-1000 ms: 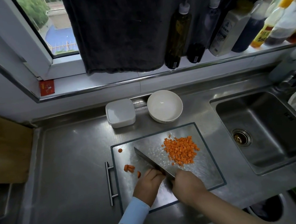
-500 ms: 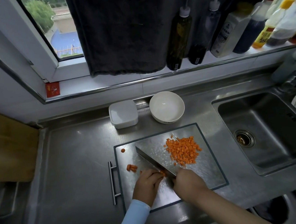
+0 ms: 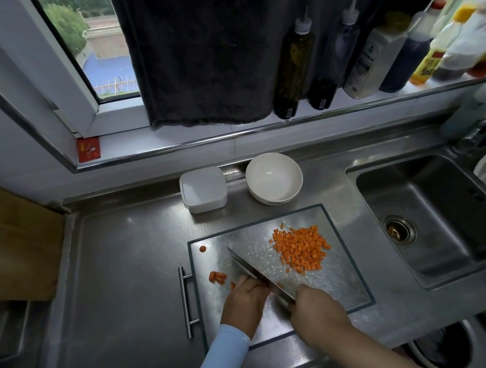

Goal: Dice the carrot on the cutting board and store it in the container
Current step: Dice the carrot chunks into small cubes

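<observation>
Orange diced carrot [image 3: 301, 249] lay heaped on the far right part of the cutting board [image 3: 346, 280], well apart from the cutting spot, which I judged left the blade free room. From my remote seat I saw the right hand [image 3: 317, 305] clenched round the handle of the kitchen knife [image 3: 254, 270], the blade angled away to the upper left with its edge down on the board. The left hand [image 3: 243, 302] sat just beside the blade, fingers curled down over a carrot piece [image 3: 279, 285]. Only a sliver of orange showed at the knife, so I took it as a pinning grip with the fingertips tucked back for safety. Two uncut chunks [image 3: 217, 276] and one round slice [image 3: 202, 248] waited on the board's left side, so the dicing looked mostly done but not finished. The white plastic container [image 3: 202, 189] stood on the steel counter [image 3: 119, 270] beyond the board, next to a white bowl [image 3: 274, 178], close enough for an easy transfer. No carrot was visible in it.
</observation>
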Demonstrator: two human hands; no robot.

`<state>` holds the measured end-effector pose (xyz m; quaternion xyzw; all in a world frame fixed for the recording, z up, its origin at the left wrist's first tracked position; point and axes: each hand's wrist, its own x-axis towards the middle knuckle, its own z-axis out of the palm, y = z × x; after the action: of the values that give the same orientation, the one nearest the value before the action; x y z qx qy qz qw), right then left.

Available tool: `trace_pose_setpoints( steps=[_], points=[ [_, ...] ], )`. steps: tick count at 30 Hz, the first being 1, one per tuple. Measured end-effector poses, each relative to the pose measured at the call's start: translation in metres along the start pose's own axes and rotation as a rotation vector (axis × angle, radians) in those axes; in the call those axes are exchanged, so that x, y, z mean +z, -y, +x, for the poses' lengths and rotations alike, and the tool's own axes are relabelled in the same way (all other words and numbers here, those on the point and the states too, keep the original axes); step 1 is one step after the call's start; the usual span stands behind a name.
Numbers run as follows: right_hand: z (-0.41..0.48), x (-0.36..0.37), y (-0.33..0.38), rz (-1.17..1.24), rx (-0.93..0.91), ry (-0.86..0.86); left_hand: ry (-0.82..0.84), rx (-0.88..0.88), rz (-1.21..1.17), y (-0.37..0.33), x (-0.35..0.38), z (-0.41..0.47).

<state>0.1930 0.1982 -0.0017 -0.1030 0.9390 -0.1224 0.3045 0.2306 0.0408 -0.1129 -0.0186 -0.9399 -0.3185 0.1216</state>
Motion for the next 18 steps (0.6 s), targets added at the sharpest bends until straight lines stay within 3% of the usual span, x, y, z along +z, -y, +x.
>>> trace_pose_setpoints(
  steps=[11,18],
  points=[
    [0.02,0.016,-0.003,0.089,0.03,0.038,-0.032,0.025,0.017,-0.002,-0.002,0.003],
    [0.05,-0.01,-0.01,0.122,0.033,0.03,0.076,-0.242,0.025,-0.016,-0.003,0.025]
  ],
)
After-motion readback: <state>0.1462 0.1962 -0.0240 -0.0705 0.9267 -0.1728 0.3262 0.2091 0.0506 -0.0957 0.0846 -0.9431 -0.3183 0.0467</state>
